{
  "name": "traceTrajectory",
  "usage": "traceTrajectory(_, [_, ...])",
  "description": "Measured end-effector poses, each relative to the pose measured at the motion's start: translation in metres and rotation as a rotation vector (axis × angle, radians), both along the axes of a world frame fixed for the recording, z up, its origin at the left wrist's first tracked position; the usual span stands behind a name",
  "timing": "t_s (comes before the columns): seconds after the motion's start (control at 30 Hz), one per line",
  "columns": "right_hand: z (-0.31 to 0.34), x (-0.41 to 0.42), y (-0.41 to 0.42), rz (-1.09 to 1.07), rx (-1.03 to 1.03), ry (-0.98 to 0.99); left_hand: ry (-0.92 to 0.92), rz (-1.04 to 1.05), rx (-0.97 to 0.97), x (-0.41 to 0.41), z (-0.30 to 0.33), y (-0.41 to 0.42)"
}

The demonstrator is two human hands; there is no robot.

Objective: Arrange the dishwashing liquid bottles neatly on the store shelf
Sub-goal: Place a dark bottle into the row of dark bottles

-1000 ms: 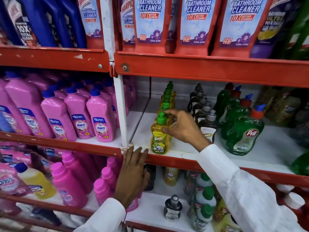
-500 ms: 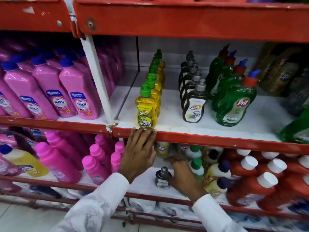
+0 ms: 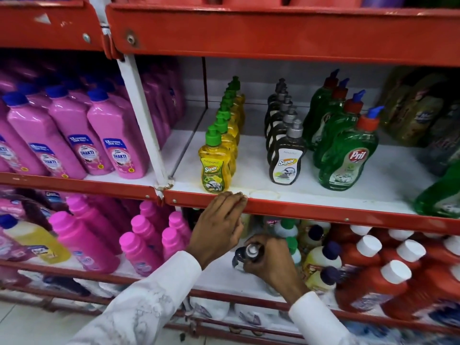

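On the middle shelf (image 3: 311, 210) stand three rows running front to back: yellow dishwashing bottles with green caps (image 3: 215, 165), dark bottles with grey caps (image 3: 286, 160) and green Pril bottles (image 3: 346, 160). My left hand (image 3: 219, 220) rests with its fingertips on the red front lip of that shelf, just below the front yellow bottle, and holds nothing. My right hand (image 3: 271, 260) is on the shelf below, its fingers closed around a small dark bottle with a grey cap (image 3: 246, 255). Most of that bottle's body is hidden by my hand.
Pink Shakti bottles (image 3: 74, 145) fill the bay to the left, with pink bottles (image 3: 82, 240) below them. Red bottles with white caps (image 3: 388, 277) and mixed small bottles (image 3: 321, 257) crowd the lower shelf at right. Dark pouches (image 3: 418, 113) sit at the far right of the middle shelf.
My right hand left the yellow bottle row, dropped to the lower shelf and closed on the small dark bottle. The view tilted down. My left hand stayed on the shelf lip.
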State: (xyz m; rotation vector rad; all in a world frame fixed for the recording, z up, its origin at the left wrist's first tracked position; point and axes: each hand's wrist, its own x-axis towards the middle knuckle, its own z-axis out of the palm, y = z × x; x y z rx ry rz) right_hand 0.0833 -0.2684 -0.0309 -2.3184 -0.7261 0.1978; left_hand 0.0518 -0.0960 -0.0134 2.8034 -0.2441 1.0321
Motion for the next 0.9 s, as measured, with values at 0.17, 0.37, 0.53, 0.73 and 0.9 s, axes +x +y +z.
traceTrajectory(0.17, [0.103,-0.014,-0.044,-0.158,0.189,-0.074,-0.001,0.016,-0.029,0.005,0.004,-0.004])
traceTrajectory(0.37, [0.184,0.010,-0.060,-0.191,0.296,-0.346,0.063,0.073,-0.032,0.010,0.012,-0.011])
traceTrajectory(0.53, [0.195,0.054,-0.043,-0.168,0.277,-0.366,0.079,0.081,-0.028,0.007,0.019,-0.013])
traceTrajectory(0.73, [0.196,0.082,-0.026,-0.096,0.199,-0.367,0.099,0.086,-0.067,0.002,0.017,-0.017])
traceTrajectory(0.9, [0.185,0.091,-0.021,-0.084,0.154,-0.331,0.138,0.101,-0.056,0.002,0.020,-0.025])
